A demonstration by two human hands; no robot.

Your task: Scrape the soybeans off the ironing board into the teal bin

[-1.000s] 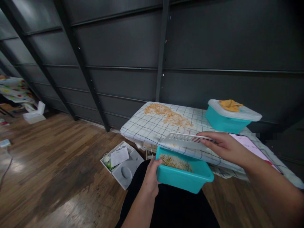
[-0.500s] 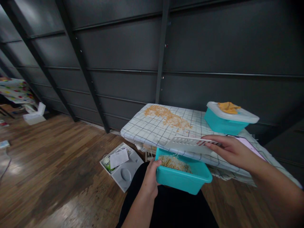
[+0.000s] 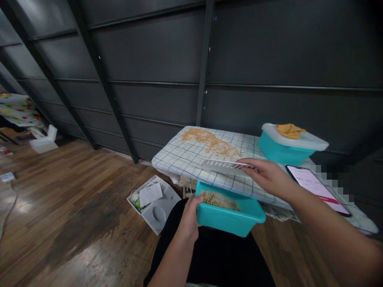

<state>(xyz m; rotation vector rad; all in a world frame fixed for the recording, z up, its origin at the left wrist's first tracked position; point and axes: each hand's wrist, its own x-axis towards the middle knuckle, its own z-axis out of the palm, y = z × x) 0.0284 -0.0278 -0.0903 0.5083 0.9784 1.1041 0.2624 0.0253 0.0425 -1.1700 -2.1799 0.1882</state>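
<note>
As the head view has it, the left hand (image 3: 190, 211) grips the left end of a teal bin (image 3: 230, 221), held low by the near edge of the surface (image 3: 175, 157). Right hand (image 3: 259, 171) closed on a slotted board (image 3: 220, 168), long axis running leftward. Loose beans (image 3: 209, 141) on the surface lie beyond it, leftward; right hand nearer.

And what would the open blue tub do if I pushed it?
The open blue tub might tilt, since just the left hand visibly grips it, at one end. The grains inside could spill, because they look loose and uncovered. It's probably stiff, looking straight-sided.
</note>
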